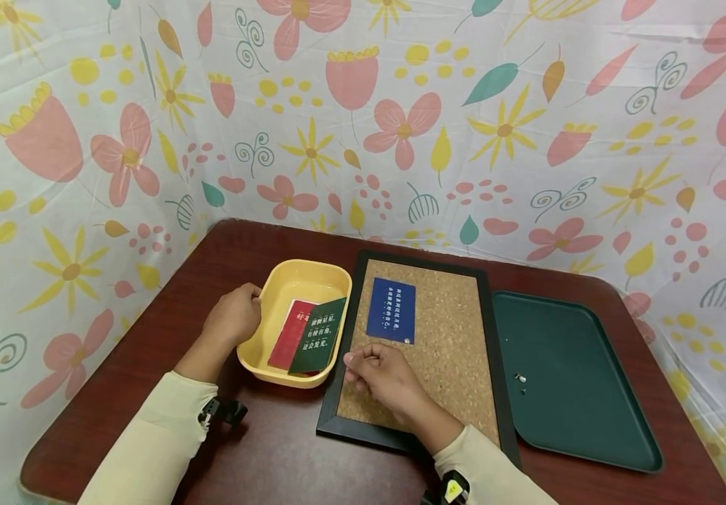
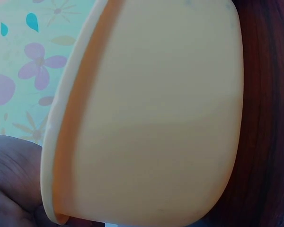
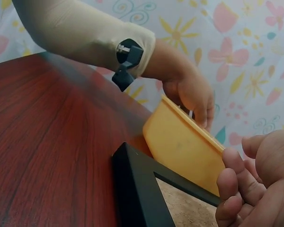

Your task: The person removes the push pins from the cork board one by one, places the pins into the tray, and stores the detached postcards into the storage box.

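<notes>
My left hand point(image 1: 235, 313) grips the left rim of a yellow plastic basin point(image 1: 251, 356), whose outer wall point(image 2: 156, 94) fills most of the left wrist view. Inside lie a red card point(image 1: 283, 344) and, overlapping it, a dark green card point(image 1: 318, 337) with white writing. My right hand point(image 1: 388, 379) hovers over the lower left of a black-framed cork board point(image 1: 445, 372), close to the basin's right rim. Its fingers point(image 3: 234, 182) are loosely curled, and nothing shows between them. A blue card point(image 1: 391, 310) lies on the board, with a small pin point(image 1: 407, 341) at its lower right corner.
Right of the board lies a dark green tray point(image 1: 577, 365) with tiny shiny pieces point(image 1: 520, 379) near its left side. Everything stands on a reddish-brown table point(image 1: 274, 449). A flower-patterned cloth point(image 1: 363, 119) hangs behind and along the left side.
</notes>
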`<state>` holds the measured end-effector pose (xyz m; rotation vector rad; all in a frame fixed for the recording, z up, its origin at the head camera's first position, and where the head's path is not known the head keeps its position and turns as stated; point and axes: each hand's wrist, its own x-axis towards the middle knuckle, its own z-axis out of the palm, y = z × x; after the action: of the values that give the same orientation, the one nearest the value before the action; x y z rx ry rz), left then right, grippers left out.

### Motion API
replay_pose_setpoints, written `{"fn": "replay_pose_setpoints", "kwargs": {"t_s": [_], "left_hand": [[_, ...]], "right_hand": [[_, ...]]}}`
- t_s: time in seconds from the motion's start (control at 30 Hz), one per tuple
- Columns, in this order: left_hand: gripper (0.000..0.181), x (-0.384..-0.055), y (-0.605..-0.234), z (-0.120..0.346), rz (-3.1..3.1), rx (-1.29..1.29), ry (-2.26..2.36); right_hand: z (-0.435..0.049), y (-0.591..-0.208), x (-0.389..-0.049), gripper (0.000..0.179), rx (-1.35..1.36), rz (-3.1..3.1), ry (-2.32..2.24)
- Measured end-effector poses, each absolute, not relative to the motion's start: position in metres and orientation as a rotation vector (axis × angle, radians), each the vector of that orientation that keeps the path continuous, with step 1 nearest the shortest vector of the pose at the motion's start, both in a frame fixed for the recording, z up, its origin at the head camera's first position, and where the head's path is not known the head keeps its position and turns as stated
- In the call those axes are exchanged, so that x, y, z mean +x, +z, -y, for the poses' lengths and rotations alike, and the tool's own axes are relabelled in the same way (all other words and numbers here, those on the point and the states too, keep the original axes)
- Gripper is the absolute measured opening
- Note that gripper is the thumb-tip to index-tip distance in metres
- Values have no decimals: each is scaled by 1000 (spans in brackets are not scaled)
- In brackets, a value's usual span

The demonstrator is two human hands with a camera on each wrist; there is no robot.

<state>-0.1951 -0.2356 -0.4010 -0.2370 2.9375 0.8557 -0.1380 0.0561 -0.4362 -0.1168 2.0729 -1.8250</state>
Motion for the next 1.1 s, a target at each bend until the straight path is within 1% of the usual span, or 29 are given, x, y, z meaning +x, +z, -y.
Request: {"fn": "replay_pose_setpoints", "kwargs": {"t_s": [0.2, 0.3, 0.5, 0.63, 0.83, 1.1], "left_hand": [[38, -196, -402, 235, -2939, -241, 847], [38, -196, -402, 235, -2945, -242, 845], [38, -196, -402, 235, -2949, -246, 846], [38, -195, -402, 235, -2948, -237, 846], [38, -195, -401, 234, -2957, -229, 840], [38, -194, -401, 234, -2959, -229, 838]], "right_hand": [[-58, -437, -138, 25, -125, -2064, -1833], [-58, -438, -137, 28, -160, -2055, -1825], [-57, -437, -135, 37, -354, -2004, -1775], [-56, -436, -133, 47, -462, -2002, -1720], [-52, -436, -131, 56, -515, -2004, -1663], [-50, -436, -131, 59, -537, -1989, -1632]]}}
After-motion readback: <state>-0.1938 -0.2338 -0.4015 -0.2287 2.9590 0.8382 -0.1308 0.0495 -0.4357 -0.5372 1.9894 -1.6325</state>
